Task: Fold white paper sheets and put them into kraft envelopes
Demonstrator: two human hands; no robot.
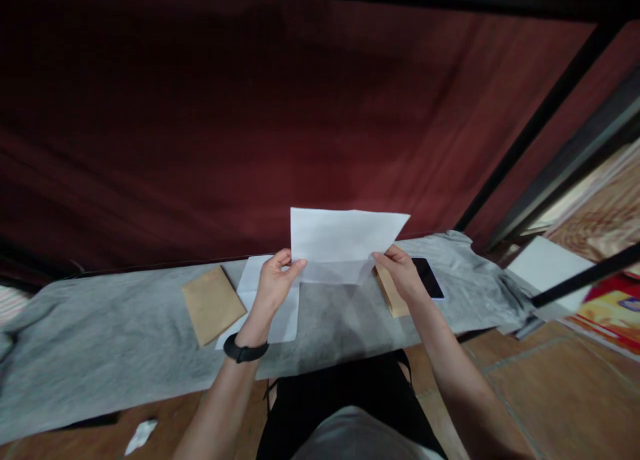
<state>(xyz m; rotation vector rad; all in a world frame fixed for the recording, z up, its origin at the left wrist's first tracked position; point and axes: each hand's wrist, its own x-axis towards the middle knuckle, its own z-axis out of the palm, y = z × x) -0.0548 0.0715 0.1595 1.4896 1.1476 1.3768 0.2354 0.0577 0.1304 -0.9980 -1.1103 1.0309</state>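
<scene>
A creased white sheet of paper point(345, 237) is held up above the grey cloth, spread between both hands. My left hand point(277, 275) pinches its left edge between thumb and fingers; a black band circles that wrist. At the opposite edge, my right hand point(399, 268) grips the paper the same way. Under and beside my left hand lies another white sheet point(285, 317) with fold lines. A brown envelope point(213, 305) rests left of it, partly over its edge. Beneath my right hand is a stack of brown envelopes point(395, 305), partly hidden by the hand.
A dark-screened phone point(429, 278) lies right of the stack. Grey cloth point(125, 327) covers the narrow bench, with a dark red panel point(250, 127) behind it. Black metal bars point(540, 127) and a white box point(550, 270) stand at right. Crumpled tissue point(141, 436) lies on the tiled floor.
</scene>
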